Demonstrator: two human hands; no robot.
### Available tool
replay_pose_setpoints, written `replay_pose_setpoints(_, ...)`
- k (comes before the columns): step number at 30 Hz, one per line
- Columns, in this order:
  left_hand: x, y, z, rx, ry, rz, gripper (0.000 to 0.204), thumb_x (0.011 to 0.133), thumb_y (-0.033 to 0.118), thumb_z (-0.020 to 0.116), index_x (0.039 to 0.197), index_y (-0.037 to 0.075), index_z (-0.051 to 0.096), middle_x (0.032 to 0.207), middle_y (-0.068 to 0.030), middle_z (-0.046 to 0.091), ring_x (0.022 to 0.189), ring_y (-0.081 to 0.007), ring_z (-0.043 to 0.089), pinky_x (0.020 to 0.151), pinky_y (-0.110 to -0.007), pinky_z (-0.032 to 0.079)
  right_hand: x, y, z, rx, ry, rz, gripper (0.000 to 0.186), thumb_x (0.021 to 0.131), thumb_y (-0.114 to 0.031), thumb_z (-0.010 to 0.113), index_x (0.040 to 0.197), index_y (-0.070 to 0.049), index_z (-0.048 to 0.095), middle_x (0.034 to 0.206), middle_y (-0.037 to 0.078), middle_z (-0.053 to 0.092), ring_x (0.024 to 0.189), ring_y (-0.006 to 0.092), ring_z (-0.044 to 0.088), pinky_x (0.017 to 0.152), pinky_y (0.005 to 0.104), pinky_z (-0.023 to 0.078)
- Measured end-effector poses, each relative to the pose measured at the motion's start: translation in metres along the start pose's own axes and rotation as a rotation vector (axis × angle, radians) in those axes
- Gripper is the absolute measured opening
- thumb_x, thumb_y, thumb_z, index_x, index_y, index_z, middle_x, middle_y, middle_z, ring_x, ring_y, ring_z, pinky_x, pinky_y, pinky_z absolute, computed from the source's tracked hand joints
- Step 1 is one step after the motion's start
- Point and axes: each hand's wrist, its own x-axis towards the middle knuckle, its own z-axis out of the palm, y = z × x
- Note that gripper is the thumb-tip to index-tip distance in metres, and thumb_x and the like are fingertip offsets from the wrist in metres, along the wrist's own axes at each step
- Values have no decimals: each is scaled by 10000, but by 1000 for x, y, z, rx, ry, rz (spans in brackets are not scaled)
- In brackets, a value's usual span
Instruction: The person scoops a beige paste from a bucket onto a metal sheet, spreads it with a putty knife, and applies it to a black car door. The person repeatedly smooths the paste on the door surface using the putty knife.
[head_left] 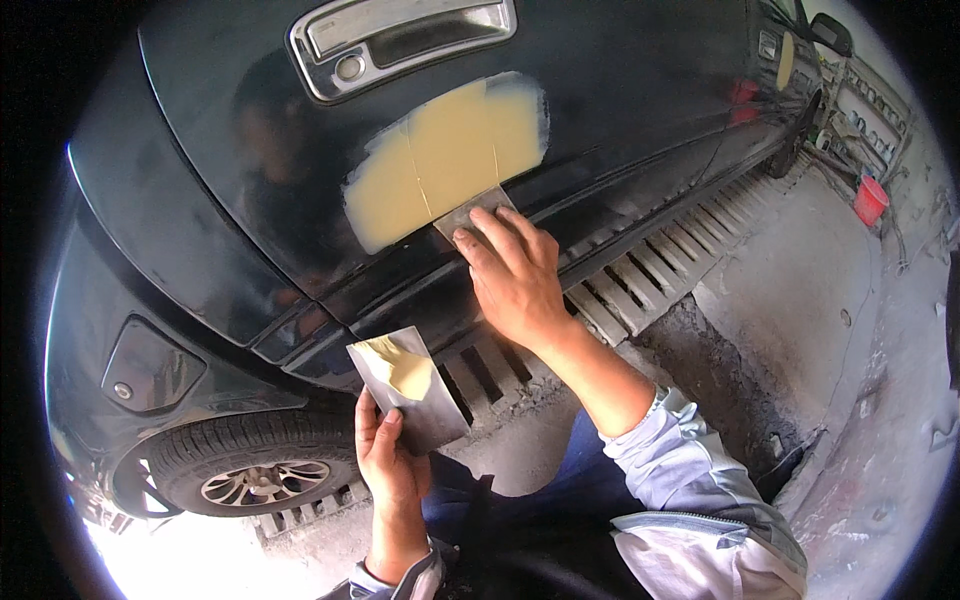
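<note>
My right hand (510,265) grips a flat metal putty spreader (474,214), fingers pressed along its face. The spreader's edge lies at the lower border of a yellow filler patch (450,155) on the dark car door (640,90). Thin raised lines run down through the patch, and pale smears ring it. Lower and to the left, my left hand (390,450) holds a grey metal plate (430,415) by its near edge, thumb on top. A mound of soft yellow filler (402,368) sits on the plate's far part.
A chrome door handle (400,45) is above the patch. The rear wheel (262,484) and fuel flap (150,365) are at lower left. Slatted grating (640,278) runs beneath the car beside a broken pit. A red bucket (871,200) stands near shelves (868,115) at far right.
</note>
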Motion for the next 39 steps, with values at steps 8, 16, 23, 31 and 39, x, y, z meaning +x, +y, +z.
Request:
replay_pose_setpoints(8, 12, 16, 35, -197, -98, 37, 540, 895, 2, 511, 1425, 18, 406, 1317, -150, 576, 1221, -257, 555, 1089, -412, 405, -18, -51, -78, 1018, -133, 62, 458, 812, -138, 694, 1257, -97, 593, 1402, 141, 509, 1290, 349, 451, 1090, 475, 316)
replay_pose_setpoints(16, 10, 31, 40, -186, -87, 259, 596, 897, 16, 535, 1465, 51, 355, 1386, -140, 520, 1232, -267, 550, 1072, -426, 430, -13, -7, -58, 415, -257, -15, 520, 776, -116, 682, 1286, -141, 583, 1443, 79, 464, 1309, 333, 397, 1054, 492, 345)
replay_pose_setpoints(23, 11, 27, 20, -154, -50, 180, 627, 875, 35, 566, 1467, 33, 358, 1381, -147, 527, 1244, -272, 541, 1081, -424, 420, 80, 27, -60, -31, 80, 129, 588, 800, -85, 636, 1366, -135, 487, 1462, 99, 389, 1293, 384, 367, 976, 571, 374)
replay_pose_setpoints(31, 8, 22, 8, -146, -21, 119, 631, 862, 26, 548, 1464, 29, 359, 1375, -144, 530, 1240, -272, 547, 1066, -422, 439, 99, 6, -48, -64, 101, 188, 574, 817, -88, 628, 1368, -101, 470, 1430, 136, 401, 1294, 404, 366, 915, 596, 413)
replay_pose_setpoints(39, 12, 22, 1, -152, -11, 122, 623, 867, 24, 539, 1464, 53, 365, 1366, -136, 540, 1213, -270, 569, 1035, -419, 470, 91, -46, -36, 49, 27, 156, 584, 787, -74, 647, 1355, -110, 515, 1458, 100, 398, 1274, 368, 378, 1023, 524, 329)
